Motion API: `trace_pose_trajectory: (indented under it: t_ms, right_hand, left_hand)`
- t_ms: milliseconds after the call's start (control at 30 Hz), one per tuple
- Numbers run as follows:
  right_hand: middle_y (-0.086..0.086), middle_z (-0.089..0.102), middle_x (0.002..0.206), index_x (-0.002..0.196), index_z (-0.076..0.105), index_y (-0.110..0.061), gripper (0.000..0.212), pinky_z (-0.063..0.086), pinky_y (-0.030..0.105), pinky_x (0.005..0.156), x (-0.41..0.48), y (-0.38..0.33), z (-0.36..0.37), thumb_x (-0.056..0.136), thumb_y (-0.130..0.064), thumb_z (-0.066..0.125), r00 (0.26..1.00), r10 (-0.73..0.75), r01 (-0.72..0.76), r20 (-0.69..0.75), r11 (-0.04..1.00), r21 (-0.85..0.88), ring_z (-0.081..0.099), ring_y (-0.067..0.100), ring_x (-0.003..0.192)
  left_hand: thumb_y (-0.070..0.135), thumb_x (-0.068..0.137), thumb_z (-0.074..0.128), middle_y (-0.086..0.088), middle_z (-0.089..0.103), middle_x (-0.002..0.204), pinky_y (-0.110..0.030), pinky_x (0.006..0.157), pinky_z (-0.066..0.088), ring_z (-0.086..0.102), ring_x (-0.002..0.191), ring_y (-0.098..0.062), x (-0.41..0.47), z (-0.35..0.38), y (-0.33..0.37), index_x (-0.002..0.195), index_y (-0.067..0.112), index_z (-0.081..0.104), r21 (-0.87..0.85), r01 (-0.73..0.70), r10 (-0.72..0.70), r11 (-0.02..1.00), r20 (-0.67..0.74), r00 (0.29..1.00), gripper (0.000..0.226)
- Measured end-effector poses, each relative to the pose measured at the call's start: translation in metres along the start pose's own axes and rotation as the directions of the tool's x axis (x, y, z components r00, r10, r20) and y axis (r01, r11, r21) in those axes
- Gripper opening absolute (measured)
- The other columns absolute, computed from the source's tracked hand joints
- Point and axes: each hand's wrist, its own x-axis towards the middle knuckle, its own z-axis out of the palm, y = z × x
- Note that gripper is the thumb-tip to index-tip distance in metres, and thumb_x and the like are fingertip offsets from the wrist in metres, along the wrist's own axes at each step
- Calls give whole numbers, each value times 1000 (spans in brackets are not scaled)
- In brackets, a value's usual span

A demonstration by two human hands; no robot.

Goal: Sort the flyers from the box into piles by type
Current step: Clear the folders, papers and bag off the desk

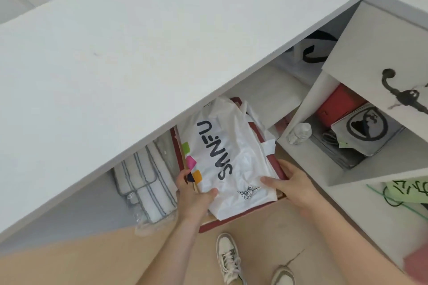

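Note:
A dark red box [234, 218] sits on the floor, partly under a white table [115, 53]. A white plastic bag [229, 157] printed with black letters and coloured squares lies on top of it and hides what is inside. My left hand [193, 192] grips the box's left edge, thumb pressed on the bag. At the box's right corner my right hand [289, 180] holds the side, its thumb lying on the bag. No flyers show.
Folded white striped cloths in clear wrap [144, 183] lie left of the box under the table. To the right, a white shelf unit [308, 104] holds a clear bottle [300, 133], a red case [335, 105] and a printed bag [366, 128]. My shoes [229, 259] stand on the beige floor.

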Motion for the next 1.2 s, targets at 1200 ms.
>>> trace_pose_trajectory:
  t_ms: [1200]
  right_hand:
    - [12, 29, 146, 147, 22, -37, 67, 41, 41, 95, 138, -71, 68, 91, -36, 58, 742, -583, 416, 331, 12, -909, 29, 30, 132]
  left_hand:
    - [52, 89, 53, -13, 1, 158, -48, 112, 22, 3, 145, -32, 120, 32, 70, 142, 44, 5, 914, -387, 433, 118, 303, 849, 71]
